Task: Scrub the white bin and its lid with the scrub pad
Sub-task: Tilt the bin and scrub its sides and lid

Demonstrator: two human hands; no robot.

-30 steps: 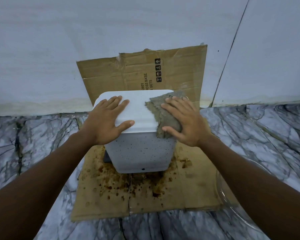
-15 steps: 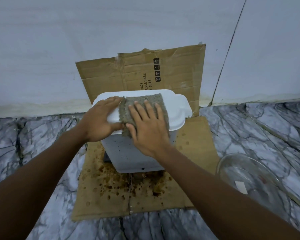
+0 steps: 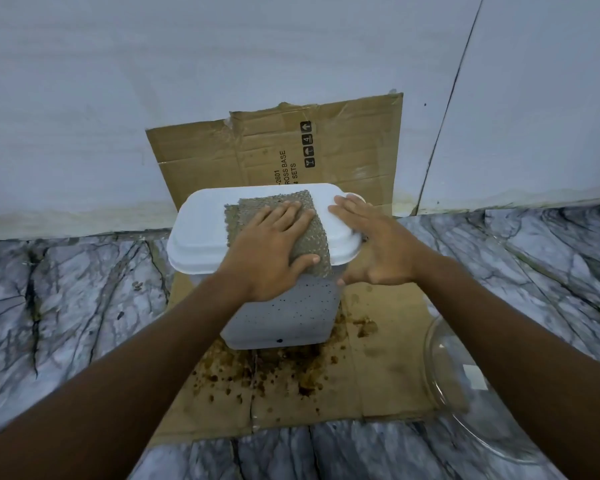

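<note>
**Now: pad flat on the lid, both my palms on the bin**

Right now my left hand (image 3: 269, 251) lies spread on the scrub pad (image 3: 307, 244), fingers straight and thumb reaching over the pad's near edge; that grip is wide open, pressing the pad and not closed round it. The grey-green pad lies flat across the middle of the lid (image 3: 201, 233), its near end drooping over the lid's front rim onto the body of the white bin (image 3: 288, 317); the lid sits shut on the bin. My right hand (image 3: 378, 251) lies open against the lid's right end, fingers flat on top and thumb down beside the bin's upper right corner; its grip holds nothing, it only touches the lid and bin. The bin stands upright on a flattened sheet of cardboard (image 3: 388, 368) laid on the marbled floor (image 3: 66, 306); brown spatter marks the sheet just in front of the bin, and dark specks dot the bin's front wall. The cardboard bends up against the pale wall (image 3: 153, 81) behind the bin; printed letters and handling symbols show on it. A clear glass bowl (image 3: 440, 372) sits at the sheet's right edge, partly hidden by my right forearm.
</note>
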